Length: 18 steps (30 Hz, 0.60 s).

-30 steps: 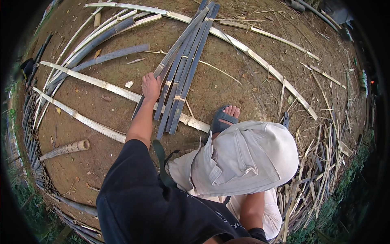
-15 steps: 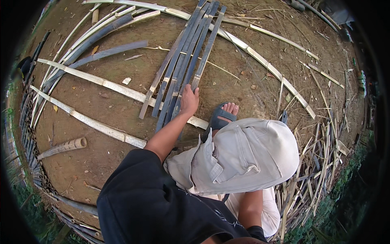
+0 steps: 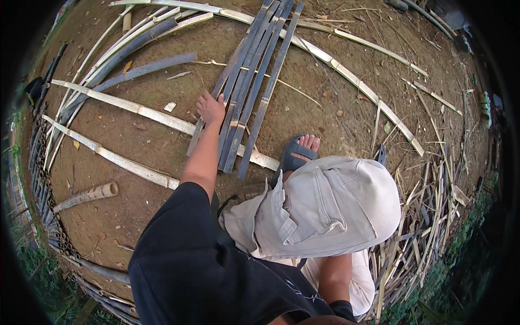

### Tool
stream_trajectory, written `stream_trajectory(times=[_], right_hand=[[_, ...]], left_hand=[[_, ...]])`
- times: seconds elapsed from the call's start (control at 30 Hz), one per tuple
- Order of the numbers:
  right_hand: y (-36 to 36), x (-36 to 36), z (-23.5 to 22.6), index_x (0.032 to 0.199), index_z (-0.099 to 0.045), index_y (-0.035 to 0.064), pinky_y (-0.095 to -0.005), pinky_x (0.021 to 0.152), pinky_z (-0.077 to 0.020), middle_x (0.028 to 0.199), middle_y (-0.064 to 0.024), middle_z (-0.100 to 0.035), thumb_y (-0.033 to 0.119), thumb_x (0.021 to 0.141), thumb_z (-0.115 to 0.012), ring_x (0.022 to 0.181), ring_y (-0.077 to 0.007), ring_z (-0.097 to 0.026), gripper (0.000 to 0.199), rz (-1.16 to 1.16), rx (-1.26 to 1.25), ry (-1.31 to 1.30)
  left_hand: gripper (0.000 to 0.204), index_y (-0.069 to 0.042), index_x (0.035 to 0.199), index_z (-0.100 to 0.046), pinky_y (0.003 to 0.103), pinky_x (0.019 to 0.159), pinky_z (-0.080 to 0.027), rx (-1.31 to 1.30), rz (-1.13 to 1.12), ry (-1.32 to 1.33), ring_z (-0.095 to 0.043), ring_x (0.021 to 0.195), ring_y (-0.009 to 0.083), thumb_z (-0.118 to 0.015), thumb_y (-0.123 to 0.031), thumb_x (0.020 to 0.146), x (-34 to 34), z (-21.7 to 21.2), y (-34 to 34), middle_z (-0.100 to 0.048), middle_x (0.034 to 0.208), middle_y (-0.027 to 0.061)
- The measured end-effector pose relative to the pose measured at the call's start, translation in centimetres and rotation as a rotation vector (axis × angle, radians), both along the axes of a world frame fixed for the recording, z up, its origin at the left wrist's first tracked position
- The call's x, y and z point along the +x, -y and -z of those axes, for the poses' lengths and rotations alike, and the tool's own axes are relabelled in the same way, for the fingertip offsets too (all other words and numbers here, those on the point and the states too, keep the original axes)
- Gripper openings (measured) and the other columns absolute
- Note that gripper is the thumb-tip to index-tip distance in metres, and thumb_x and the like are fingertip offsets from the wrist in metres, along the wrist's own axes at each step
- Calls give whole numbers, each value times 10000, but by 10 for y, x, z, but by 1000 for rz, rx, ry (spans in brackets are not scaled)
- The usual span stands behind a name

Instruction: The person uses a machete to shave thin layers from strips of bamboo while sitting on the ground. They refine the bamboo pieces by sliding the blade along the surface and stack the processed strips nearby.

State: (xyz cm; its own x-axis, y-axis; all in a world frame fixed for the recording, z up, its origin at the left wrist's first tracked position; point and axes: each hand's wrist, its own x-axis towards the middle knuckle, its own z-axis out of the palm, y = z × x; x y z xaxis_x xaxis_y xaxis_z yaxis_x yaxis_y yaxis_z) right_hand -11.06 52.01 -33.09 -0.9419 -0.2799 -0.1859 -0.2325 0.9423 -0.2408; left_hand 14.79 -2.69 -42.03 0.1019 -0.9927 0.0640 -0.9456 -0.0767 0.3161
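Note:
Several long, dark split bamboo strips [image 3: 245,92] lie side by side on the ground, running away from me. My left hand [image 3: 210,110] is at the left edge of this row, its fingers curled over the outermost strips near their lower part. The thumb rests on the right side of the grip. Under the strips' near ends crosses a pale split bamboo length [image 3: 157,115]. My right forearm [image 3: 335,276] goes behind my raised knee, and the right hand is hidden there.
Curved bamboo lengths [image 3: 130,51] lie at the far left, and a long pale strip [image 3: 357,84] arcs across the right. A short bamboo piece [image 3: 86,196] rests at the left. Cut slivers [image 3: 417,238] are heaped at the right. My sandalled foot [image 3: 297,154] stands beside the strips.
My left hand has moved from the right side of the row to its left edge. The near ends of some dark strips have shifted right, the rightmost one now lying uncovered.

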Motion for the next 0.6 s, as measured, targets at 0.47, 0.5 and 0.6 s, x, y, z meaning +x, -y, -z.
stream_trajectory(times=[0.47, 0.5, 0.6], right_hand=[[-3, 0, 2, 1364, -527, 54, -463, 1068, -408, 1384, -287, -508, 245, 833, -684, 1241, -431, -510, 586, 7, 2, 5], [-2, 1, 3, 1363, -528, 54, -463, 1067, -409, 1383, -287, -508, 245, 833, -684, 1241, -431, -511, 585, 6, 7, 7], [-4, 0, 1, 1362, -529, 56, -462, 1066, -411, 1382, -287, -510, 246, 833, -683, 1238, -431, -513, 583, 12, 5, -4]], left_hand=[[485, -53, 890, -702, 497, 771, -497, 159, -101, -89, -672, 890, 390, -569, -517, 935, 50, -19, 33, -709, 896, 196], [506, -51, 873, -703, 492, 759, -497, 141, -98, -106, -674, 877, 383, -581, -539, 921, 54, -21, 29, -709, 883, 192], [556, -44, 859, -703, 478, 727, -498, 129, -134, -166, -676, 834, 364, -618, -593, 879, 68, -17, 14, -708, 844, 178]])
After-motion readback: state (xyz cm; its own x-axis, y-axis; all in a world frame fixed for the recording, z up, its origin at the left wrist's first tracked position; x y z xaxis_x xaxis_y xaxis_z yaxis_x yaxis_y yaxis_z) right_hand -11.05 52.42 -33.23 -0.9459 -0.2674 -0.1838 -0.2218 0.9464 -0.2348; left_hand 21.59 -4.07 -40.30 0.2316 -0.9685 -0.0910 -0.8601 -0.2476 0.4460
